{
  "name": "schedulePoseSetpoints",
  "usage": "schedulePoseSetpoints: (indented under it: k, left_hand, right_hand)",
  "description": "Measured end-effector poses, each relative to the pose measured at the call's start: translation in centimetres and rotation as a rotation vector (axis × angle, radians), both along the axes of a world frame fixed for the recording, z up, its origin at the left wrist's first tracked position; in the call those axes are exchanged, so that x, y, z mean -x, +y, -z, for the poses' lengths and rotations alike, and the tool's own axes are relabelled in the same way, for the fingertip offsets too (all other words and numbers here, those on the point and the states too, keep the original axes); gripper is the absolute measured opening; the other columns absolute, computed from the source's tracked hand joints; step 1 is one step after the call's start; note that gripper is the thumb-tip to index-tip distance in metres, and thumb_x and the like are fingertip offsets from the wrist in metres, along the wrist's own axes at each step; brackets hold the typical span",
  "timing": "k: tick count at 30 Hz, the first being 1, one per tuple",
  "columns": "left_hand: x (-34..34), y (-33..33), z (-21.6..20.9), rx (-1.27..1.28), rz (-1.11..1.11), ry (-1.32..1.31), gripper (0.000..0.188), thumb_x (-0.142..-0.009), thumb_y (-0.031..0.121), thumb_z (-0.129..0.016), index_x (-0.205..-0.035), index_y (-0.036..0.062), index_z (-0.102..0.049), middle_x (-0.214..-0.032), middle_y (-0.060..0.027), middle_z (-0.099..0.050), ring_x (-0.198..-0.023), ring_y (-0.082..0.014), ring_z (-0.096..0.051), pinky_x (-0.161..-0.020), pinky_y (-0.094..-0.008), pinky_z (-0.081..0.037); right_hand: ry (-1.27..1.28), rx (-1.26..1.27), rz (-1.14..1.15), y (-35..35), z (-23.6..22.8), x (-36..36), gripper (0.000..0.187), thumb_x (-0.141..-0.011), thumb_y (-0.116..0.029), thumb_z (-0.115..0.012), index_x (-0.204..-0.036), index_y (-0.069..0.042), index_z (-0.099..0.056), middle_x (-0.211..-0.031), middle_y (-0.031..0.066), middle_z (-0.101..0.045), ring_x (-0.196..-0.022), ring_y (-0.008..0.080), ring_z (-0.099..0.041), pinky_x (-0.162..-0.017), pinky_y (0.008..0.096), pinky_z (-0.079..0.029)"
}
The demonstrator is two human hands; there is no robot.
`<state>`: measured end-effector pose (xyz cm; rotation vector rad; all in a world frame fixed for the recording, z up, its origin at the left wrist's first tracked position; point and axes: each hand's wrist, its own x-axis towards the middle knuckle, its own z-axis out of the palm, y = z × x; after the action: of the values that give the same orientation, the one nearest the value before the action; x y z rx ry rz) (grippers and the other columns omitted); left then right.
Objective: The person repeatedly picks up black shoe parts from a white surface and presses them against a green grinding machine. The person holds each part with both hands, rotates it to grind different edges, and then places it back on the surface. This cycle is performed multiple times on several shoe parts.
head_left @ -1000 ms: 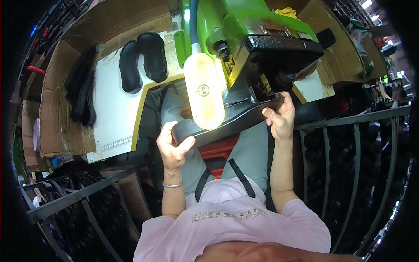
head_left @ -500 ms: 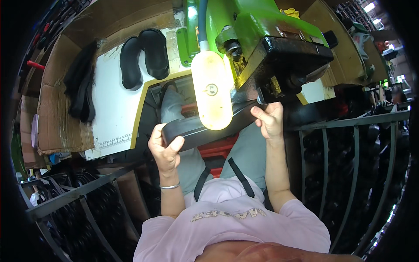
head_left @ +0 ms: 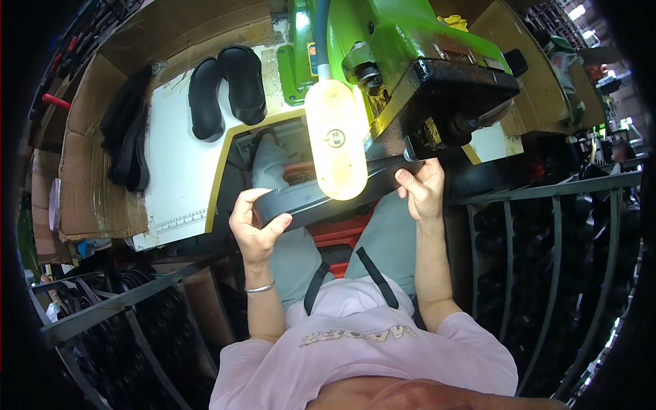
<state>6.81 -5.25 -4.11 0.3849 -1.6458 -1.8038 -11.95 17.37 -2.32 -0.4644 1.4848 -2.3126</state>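
Note:
A long black shoe sole (head_left: 290, 205) stretches between my two hands, on its side under the machine's black head. My left hand (head_left: 254, 225) grips its left end, thumb on the near face and fingers curled behind. Near the machine's small metal tip, my right hand (head_left: 424, 191) pinches the sole's right end. The green machine (head_left: 410, 34) with its black head (head_left: 454, 96) stands over that end, and the exact contact point is hidden. A glowing oval lamp (head_left: 336, 167) hangs in front and covers part of the sole's middle.
Two black soles (head_left: 242, 85) lie on the white tabletop (head_left: 178, 178), and several more black soles (head_left: 130, 147) lean against the cardboard wall (head_left: 102, 198) at left. Metal rails (head_left: 116, 311) flank me on the left, and a metal rack (head_left: 557, 188) on the right.
The sole has shifted slightly, and my left hand has moved a little left and up with it. My right hand keeps nearly the same place beside the machine's tip.

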Motion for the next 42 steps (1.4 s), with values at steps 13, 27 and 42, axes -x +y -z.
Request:
schedulePoseSetpoints:
  k: [13, 27, 42]
  left_hand:
    - [-4.7, -1.1, 4.3, -0.44, 0.012, -0.01, 0.049, -0.073, 0.011, -0.082, -0.112, 0.0008, -0.054, -0.094, -0.0024, -0.063, -0.085, -0.0113, -0.06, -0.081, -0.024, -0.048]
    - [7.2, 4.7, -4.6, 0.613, 0.092, -0.218, 0.026, -0.074, 0.022, -0.081, -0.087, 0.0013, -0.072, -0.078, -0.015, -0.07, -0.067, -0.0286, -0.068, -0.064, -0.0325, -0.053]
    - [6.0, 6.2, -0.3, 0.219, 0.105, -0.082, 0.017, -0.079, 0.003, -0.076, -0.088, -0.0015, -0.063, -0.078, -0.0023, -0.064, -0.071, -0.0093, -0.058, -0.067, -0.0235, -0.047]
  right_hand:
    - [0.108, -0.162, -0.091, -3.4, -0.6, -3.1, 0.037, -0.074, 0.002, -0.079, -0.103, 0.001, -0.057, -0.092, 0.0051, -0.066, -0.08, 0.0103, -0.062, -0.071, 0.0235, -0.05]
    - [-0.004, -0.074, 0.021, -1.4, 0.6, -2.5, 0.033, -0.082, -0.006, -0.076, -0.107, 0.002, -0.056, -0.092, 0.0054, -0.065, -0.064, 0.0035, -0.053, -0.052, 0.0167, -0.042]
    - [0.192, -0.188, 0.01, -3.4, 1.5, -4.0, 0.031, -0.077, 0.0, -0.077, -0.102, 0.004, -0.059, -0.094, 0.0093, -0.066, -0.084, 0.0125, -0.063, -0.076, 0.025, -0.052]
